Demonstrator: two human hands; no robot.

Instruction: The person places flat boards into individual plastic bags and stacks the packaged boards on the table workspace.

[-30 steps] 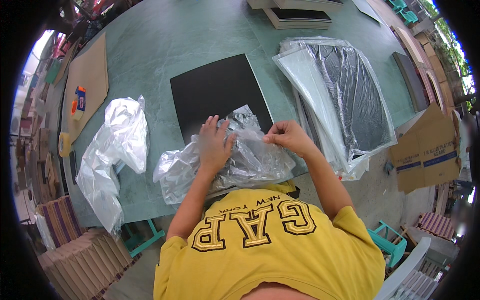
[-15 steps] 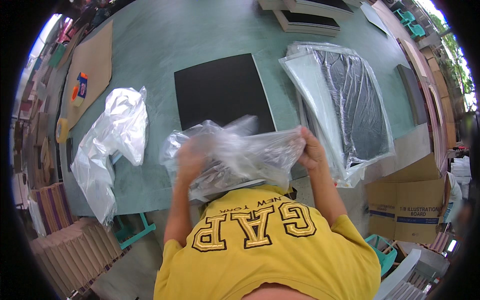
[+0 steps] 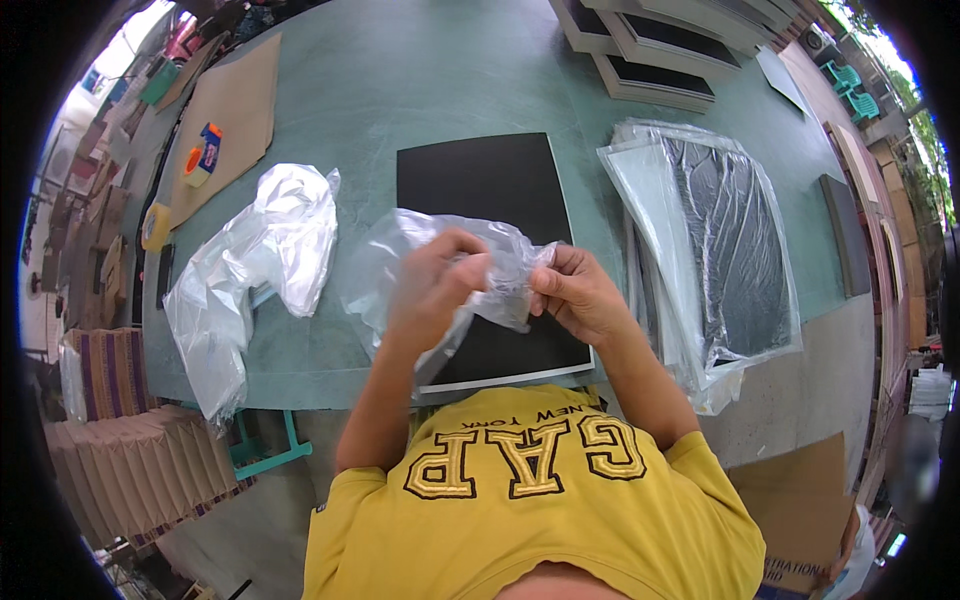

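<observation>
1. One crumpled, clear plastic sheet spans the middle and left edge of a black rectangular board, long axis left to right, gathered end pointing right.
2. Right hand: fingertips pinched onto that end.
3. Left hand: fingers curled over the sheet; blur hides their grip.

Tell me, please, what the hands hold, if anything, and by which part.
The right hand pinches crumpled, clear plastic film by its bunched right end; the left hand is blurred, its hold unclear.
</observation>
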